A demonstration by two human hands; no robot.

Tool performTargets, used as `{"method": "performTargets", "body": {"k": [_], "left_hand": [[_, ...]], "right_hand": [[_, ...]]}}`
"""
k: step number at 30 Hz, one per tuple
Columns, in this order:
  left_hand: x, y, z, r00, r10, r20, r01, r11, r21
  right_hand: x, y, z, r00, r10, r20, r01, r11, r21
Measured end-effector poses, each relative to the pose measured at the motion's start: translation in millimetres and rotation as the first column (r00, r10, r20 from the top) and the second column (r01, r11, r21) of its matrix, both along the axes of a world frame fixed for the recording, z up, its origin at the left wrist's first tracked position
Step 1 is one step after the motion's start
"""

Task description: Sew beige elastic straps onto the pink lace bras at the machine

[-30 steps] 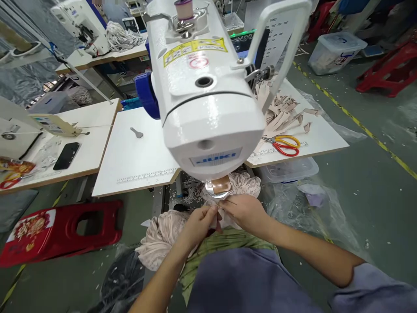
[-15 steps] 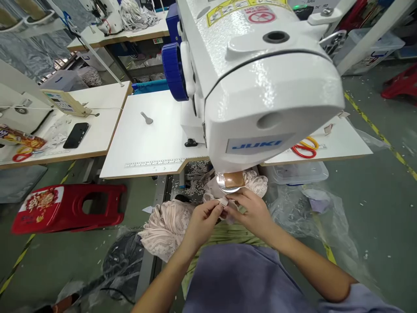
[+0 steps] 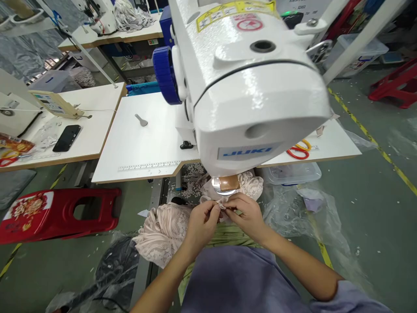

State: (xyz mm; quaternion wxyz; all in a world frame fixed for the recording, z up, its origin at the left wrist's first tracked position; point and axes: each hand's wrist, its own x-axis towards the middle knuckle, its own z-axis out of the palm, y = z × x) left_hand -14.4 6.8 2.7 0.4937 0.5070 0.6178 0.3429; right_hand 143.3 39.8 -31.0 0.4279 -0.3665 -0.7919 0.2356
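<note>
Below the head of a white sewing machine, my left hand and my right hand meet in front of the needle area. Between both sets of pinched fingertips is a pale pink fabric strip, mostly covered by the fingers. More pale pink lace bunches behind my right hand, beside the machine's lower end. A large bundle of the same lace fabric hangs to the left of my left hand. The needle itself is hidden.
The white table has a small grey tool on its left part and red and yellow scissors at right. A red stool stands at lower left. A clear plastic bin and plastic bags lie under the table's right side.
The view has shifted slightly, so the machine and table sit further left. The small pale tab that stood up between my fingertips now lies lower and is more covered.
</note>
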Motion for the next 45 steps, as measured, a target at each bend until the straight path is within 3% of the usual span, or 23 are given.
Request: {"method": "performTargets", "body": {"k": [3,5,7,8,9,12,15,18,21,25,28,31,35,41,45], "left_hand": [[1,6,-9.2,0.999,0.025,-0.031,-0.026,1.0,-0.005],[-2,10,-14.9,0.999,0.029,-0.024,-0.03,0.999,-0.033],[-7,12,-18.2,0.999,0.038,0.013,-0.037,0.995,-0.089],[-10,13,-18.6,0.998,0.05,0.031,-0.047,0.993,-0.109],[-12,13,-18.2,0.997,0.056,0.049,-0.05,0.991,-0.126],[-15,11,-13.1,0.99,0.056,0.127,-0.036,0.987,-0.158],[-12,9,-6.0,0.962,0.1,0.254,-0.047,0.978,-0.204],[-8,8,0.1,0.866,0.211,0.453,-0.08,0.954,-0.29],[-8,9,3.1,0.76,0.313,0.57,-0.11,0.926,-0.362],[-9,9,2.6,0.733,0.351,0.583,-0.127,0.913,-0.389],[-8,7,0.8,0.748,0.329,0.577,-0.116,0.92,-0.374],[-8,5,-1.8,0.782,0.293,0.55,-0.103,0.931,-0.349],[-7,4,-5.8,0.819,0.261,0.512,-0.1,0.942,-0.32],[-10,2,-9.0,0.854,0.257,0.453,-0.13,0.948,-0.292],[-16,1,-8.6,0.838,0.261,0.479,-0.109,0.941,-0.322]], "right_hand": [[6,1,-7.1,0.996,0.089,0.023,-0.089,0.996,0.012],[24,18,-8.9,0.977,0.129,0.169,-0.129,0.992,-0.01],[55,52,-3.3,0.914,-0.036,0.405,0.07,0.995,-0.068],[75,73,2.8,0.804,-0.203,0.559,0.283,0.957,-0.059],[95,95,10.7,0.722,-0.308,0.62,0.412,0.911,-0.027],[145,154,36.8,0.587,-0.388,0.711,0.542,0.841,0.011],[167,176,53.5,0.54,-0.316,0.78,0.53,0.848,-0.023],[168,155,57.6,0.542,-0.235,0.807,0.48,0.875,-0.067],[164,103,55.8,0.622,-0.245,0.743,0.469,0.877,-0.104],[139,24,55.6,0.823,-0.041,0.566,0.25,0.921,-0.298],[104,-14,55.9,0.846,0.123,0.518,0.068,0.94,-0.334],[76,-22,51.2,0.866,0.103,0.49,0.038,0.962,-0.27],[60,-14,42.9,0.871,0.133,0.472,-0.005,0.965,-0.262],[61,-8,40.1,0.869,0.249,0.428,-0.076,0.921,-0.381],[73,-10,41.4,0.885,0.228,0.406,-0.025,0.894,-0.448]]}}
